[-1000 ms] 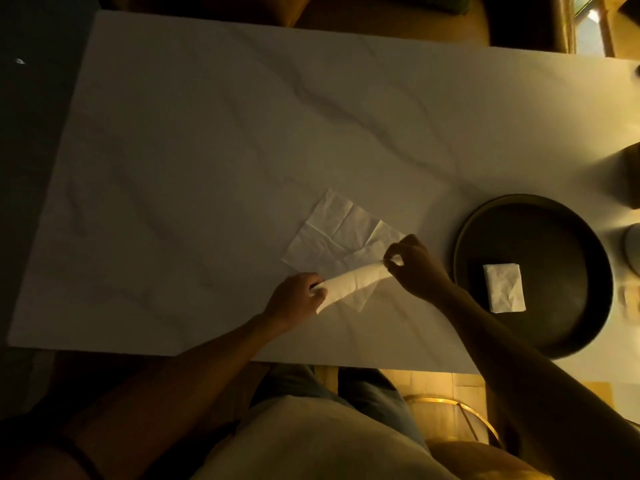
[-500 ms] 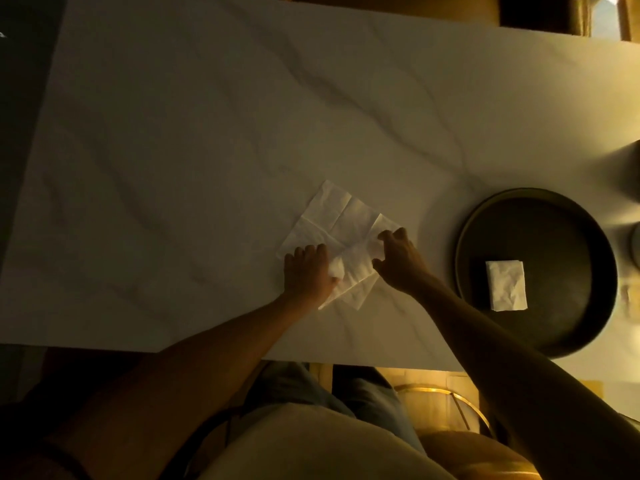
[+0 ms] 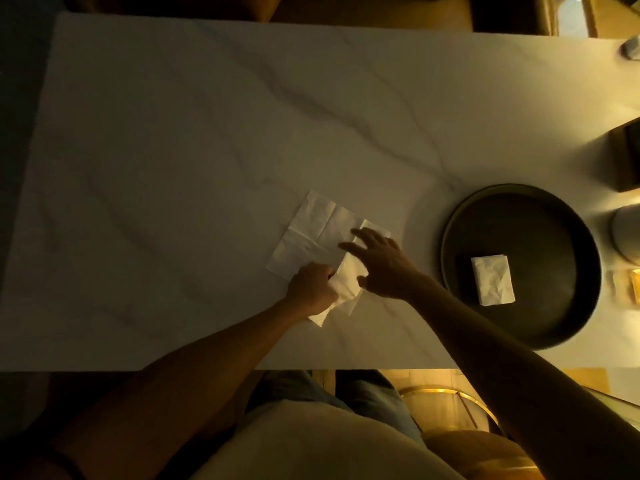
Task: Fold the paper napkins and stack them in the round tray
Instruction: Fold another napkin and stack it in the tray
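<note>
Unfolded white paper napkins (image 3: 313,230) lie flat on the marble table, near its front edge. On top of them sits a partly folded napkin (image 3: 346,284). My left hand (image 3: 311,289) is closed on this napkin's near-left part. My right hand (image 3: 379,263) hovers over it with fingers spread, holding nothing. To the right stands the dark round tray (image 3: 561,323), and one folded white napkin (image 3: 493,279) lies inside it.
A dark box (image 3: 625,155) and a pale round object (image 3: 627,233) stand at the table's right edge. A small grey item (image 3: 632,46) lies at the far right corner. A gold-framed chair (image 3: 450,414) is below the table's front edge.
The folded napkin was laid flat and pressed by both hands. My left hand now grips it, and my right hand has lifted off with its fingers spread.
</note>
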